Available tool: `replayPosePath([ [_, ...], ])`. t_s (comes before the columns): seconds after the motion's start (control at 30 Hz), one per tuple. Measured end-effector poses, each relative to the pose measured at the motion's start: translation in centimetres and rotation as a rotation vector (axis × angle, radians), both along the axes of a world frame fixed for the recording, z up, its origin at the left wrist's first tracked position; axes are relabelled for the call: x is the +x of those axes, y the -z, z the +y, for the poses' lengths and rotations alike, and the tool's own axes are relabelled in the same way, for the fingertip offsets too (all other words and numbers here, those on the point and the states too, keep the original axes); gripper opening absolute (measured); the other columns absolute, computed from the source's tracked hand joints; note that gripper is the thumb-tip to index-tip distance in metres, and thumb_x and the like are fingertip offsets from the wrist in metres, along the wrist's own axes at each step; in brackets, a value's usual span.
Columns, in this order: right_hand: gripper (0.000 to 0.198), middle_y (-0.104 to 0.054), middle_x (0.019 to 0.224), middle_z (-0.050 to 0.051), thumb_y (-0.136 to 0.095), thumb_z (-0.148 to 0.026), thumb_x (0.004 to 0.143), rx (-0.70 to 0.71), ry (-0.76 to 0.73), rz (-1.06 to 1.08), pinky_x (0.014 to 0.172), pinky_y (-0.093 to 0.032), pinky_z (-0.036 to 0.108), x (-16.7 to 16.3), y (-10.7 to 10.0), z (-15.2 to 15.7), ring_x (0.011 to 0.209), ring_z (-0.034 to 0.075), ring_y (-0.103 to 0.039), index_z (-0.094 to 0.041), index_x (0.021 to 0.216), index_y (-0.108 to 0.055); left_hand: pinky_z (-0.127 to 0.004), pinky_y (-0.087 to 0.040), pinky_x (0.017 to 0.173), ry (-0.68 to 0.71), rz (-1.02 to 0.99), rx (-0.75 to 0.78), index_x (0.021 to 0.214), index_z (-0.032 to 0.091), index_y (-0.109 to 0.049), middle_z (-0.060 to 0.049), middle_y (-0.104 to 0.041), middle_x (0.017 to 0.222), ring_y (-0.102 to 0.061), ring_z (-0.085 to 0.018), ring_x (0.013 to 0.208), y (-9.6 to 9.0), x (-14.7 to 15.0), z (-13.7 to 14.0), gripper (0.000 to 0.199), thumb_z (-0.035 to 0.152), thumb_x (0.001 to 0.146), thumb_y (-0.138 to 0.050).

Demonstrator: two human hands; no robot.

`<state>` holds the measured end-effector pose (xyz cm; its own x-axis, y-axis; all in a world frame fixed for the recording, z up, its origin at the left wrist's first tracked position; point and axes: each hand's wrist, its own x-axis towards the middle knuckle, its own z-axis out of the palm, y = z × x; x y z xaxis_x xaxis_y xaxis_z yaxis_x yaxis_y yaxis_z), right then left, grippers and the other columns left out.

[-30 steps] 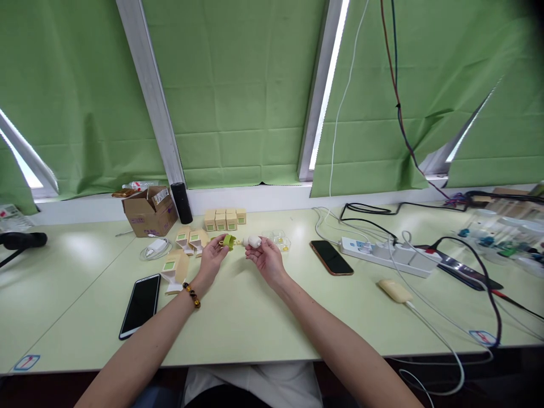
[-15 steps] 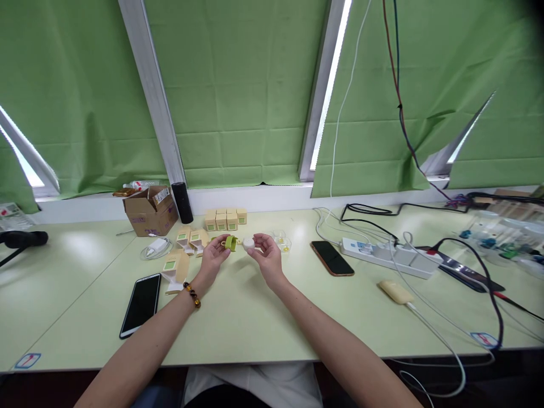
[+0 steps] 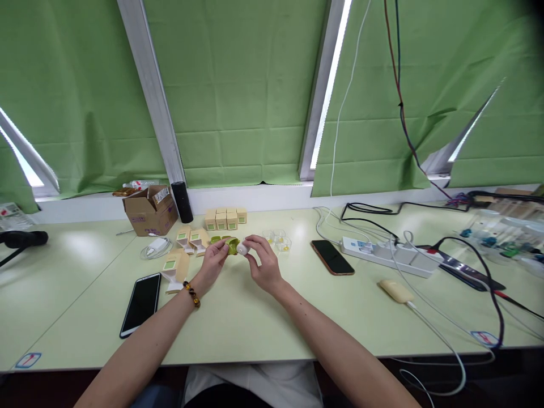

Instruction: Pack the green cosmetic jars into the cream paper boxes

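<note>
My left hand (image 3: pixel 211 266) is closed on a small green case (image 3: pixel 232 243), whose parts look swung apart. Its exact kind is too small to tell. A small round white piece (image 3: pixel 242 249) sits between the thumb and fingers of my right hand (image 3: pixel 265 268), right at the case's right side; whether the two touch I cannot tell. Opened little cardboard boxes (image 3: pixel 175 266) lie left of my left hand. Behind my right hand is a clear plastic tray (image 3: pixel 281 240) with small yellow bits in it.
Several small closed boxes (image 3: pixel 221 220) stand in rows at the back. A brown carton (image 3: pixel 151 212) and a black cylinder (image 3: pixel 182 203) are farther left. One phone (image 3: pixel 141 304) lies by my left forearm, another phone (image 3: pixel 332 258) near a white power strip (image 3: pixel 389 256) with trailing cables.
My right hand has brought the white piece left, up against or close to the green case. The green case has turned in my left hand and now shows its parts spread.
</note>
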<state>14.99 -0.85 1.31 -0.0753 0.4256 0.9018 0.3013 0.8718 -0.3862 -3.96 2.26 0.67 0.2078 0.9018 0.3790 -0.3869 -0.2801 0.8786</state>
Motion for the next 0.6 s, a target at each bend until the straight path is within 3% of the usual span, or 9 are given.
replayPosePath([
  [0.17,0.039,-0.068,0.123,0.011,-0.055,-0.014,0.096,0.008,-0.007,-0.035,0.101,-0.053,0.052,-0.05,0.22,0.13,0.116,0.029,-0.063,-0.031,0.129,-0.065,-0.033,-0.052,0.091,-0.006,0.005,-0.012,0.118,0.017,-0.075,-0.010,-0.076,0.109,-0.068,-0.021,0.100,0.09,0.10,-0.04,0.044,0.043,0.082,-0.082],
  [0.33,0.037,-0.070,0.122,0.012,-0.053,-0.016,0.097,0.007,0.015,-0.085,0.100,-0.053,0.053,0.03,0.37,0.38,0.115,0.029,-0.064,-0.030,0.128,-0.067,-0.028,-0.052,0.084,-0.017,0.023,0.005,0.118,0.017,-0.075,-0.008,-0.075,0.100,-0.066,-0.016,0.089,0.12,0.11,-0.13,0.046,0.040,0.079,-0.085],
  [0.6,0.037,-0.071,0.123,0.011,-0.051,-0.015,0.097,-0.002,-0.012,-0.087,0.103,-0.052,0.055,0.09,0.69,0.51,0.118,0.029,-0.065,-0.031,0.125,-0.069,-0.033,-0.054,0.088,-0.017,0.077,0.054,0.117,0.017,-0.072,-0.012,-0.072,0.117,-0.069,-0.022,0.101,0.75,0.09,0.33,0.052,0.038,0.073,-0.090],
])
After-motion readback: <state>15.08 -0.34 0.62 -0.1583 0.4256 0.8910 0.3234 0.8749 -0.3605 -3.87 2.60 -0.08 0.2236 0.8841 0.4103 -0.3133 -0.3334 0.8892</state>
